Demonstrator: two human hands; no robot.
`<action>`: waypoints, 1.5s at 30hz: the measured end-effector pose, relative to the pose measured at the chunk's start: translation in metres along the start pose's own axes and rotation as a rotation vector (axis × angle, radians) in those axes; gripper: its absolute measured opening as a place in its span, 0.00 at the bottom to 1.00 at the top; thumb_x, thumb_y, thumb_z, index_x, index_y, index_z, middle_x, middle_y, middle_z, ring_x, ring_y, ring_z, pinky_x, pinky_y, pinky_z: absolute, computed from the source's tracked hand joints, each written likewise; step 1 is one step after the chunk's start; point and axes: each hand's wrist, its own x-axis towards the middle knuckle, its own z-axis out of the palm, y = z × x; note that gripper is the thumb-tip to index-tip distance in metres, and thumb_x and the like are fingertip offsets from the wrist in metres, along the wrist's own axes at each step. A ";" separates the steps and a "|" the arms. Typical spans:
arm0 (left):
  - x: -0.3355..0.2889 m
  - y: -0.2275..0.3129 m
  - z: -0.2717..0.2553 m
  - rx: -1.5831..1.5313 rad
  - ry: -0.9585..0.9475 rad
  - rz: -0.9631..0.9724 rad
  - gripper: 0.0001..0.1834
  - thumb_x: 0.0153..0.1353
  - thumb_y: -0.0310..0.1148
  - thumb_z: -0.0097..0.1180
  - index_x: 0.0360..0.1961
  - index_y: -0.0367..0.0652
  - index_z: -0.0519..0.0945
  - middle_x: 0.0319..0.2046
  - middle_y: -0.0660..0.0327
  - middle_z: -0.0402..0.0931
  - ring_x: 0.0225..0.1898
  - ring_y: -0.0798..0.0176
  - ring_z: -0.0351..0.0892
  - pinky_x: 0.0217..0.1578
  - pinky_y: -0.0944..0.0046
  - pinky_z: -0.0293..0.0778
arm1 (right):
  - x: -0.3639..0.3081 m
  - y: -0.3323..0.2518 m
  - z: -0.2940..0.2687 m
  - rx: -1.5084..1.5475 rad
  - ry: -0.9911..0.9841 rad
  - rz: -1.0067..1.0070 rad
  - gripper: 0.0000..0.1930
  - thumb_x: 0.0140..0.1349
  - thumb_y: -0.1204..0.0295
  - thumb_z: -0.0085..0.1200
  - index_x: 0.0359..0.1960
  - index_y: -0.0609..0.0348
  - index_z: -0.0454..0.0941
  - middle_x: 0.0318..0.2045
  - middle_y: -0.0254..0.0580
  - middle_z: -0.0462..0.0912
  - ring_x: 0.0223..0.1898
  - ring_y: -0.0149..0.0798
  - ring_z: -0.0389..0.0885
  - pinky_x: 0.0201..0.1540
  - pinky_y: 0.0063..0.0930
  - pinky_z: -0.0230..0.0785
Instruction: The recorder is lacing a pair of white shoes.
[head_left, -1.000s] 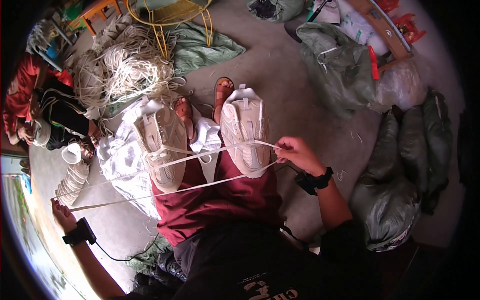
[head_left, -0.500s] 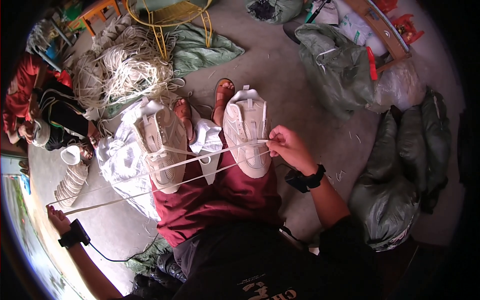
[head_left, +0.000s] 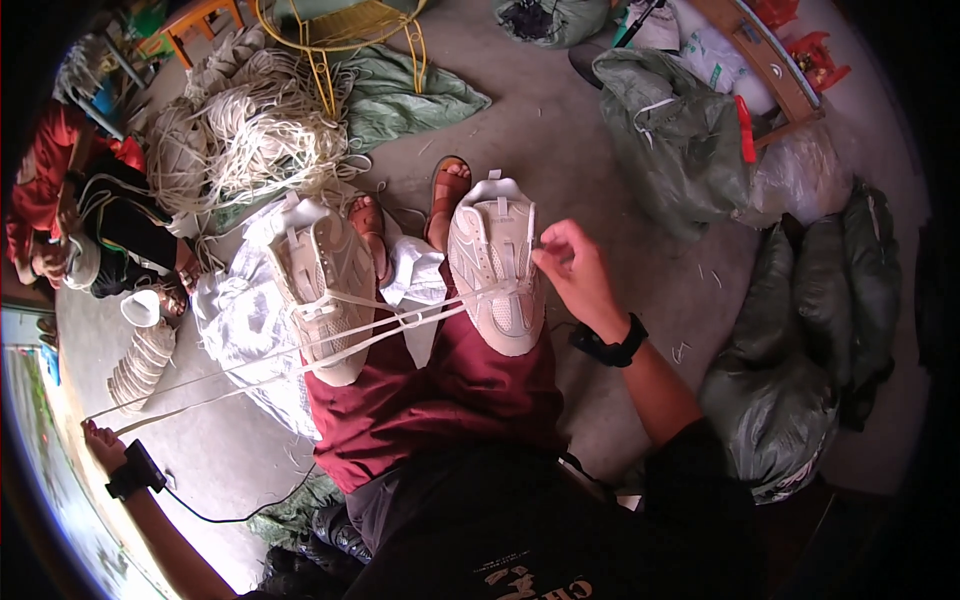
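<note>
Two pale beige sneakers, the left sneaker (head_left: 330, 345) and the right sneaker (head_left: 505, 325), rest on my thighs with toes toward me. A flat cream shoelace (head_left: 270, 377) runs from the front eyelets of the right sneaker, across the left one, out to the far left. There my left hand (head_left: 106, 446) is closed on it, drawing its strands long. My right hand (head_left: 578, 275) is just beside the right sneaker's outer eyelet edge. Its thumb and forefinger are bent and slightly apart, and no lace shows between them. The left sneaker has lace across its front eyelets too.
A heap of cream laces (head_left: 265, 140) lies at the back left near a yellow metal-legged stool (head_left: 325, 50). Another person (head_left: 70, 220) sits at the far left. A wound lace bundle (head_left: 142, 370) stands by a white cup (head_left: 141, 309). Dark green sacks (head_left: 770, 400) lie at right.
My right hand has let go of the lace by the right sneaker and risen to its upper eyelets. My left hand has moved slightly outward and down, still holding the lace.
</note>
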 end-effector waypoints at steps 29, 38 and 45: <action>0.025 0.017 -0.031 0.063 -0.274 -0.036 0.08 0.66 0.33 0.52 0.45 0.48 0.78 0.17 0.75 0.66 0.12 0.81 0.49 0.11 0.78 0.48 | -0.021 -0.147 0.069 -0.536 -0.563 -0.614 0.04 0.43 0.75 0.66 0.22 0.51 0.85 0.62 0.42 0.71 0.71 0.57 0.50 0.72 0.54 0.37; -0.040 0.126 -0.063 -0.083 -0.184 0.207 0.02 0.65 0.31 0.57 0.36 0.47 0.76 0.45 0.55 0.82 0.14 0.83 0.51 0.15 0.79 0.49 | -0.052 -0.200 0.093 -0.476 -0.522 -0.671 0.04 0.43 0.75 0.66 0.21 0.55 0.83 0.55 0.39 0.75 0.70 0.55 0.53 0.71 0.53 0.40; -0.055 0.147 -0.068 -0.055 -0.163 0.245 0.05 0.68 0.34 0.52 0.36 0.46 0.74 0.43 0.51 0.83 0.14 0.80 0.51 0.15 0.77 0.51 | -0.071 -0.211 0.090 -0.494 -0.480 -0.661 0.05 0.43 0.75 0.66 0.21 0.55 0.82 0.53 0.39 0.75 0.70 0.55 0.54 0.71 0.56 0.40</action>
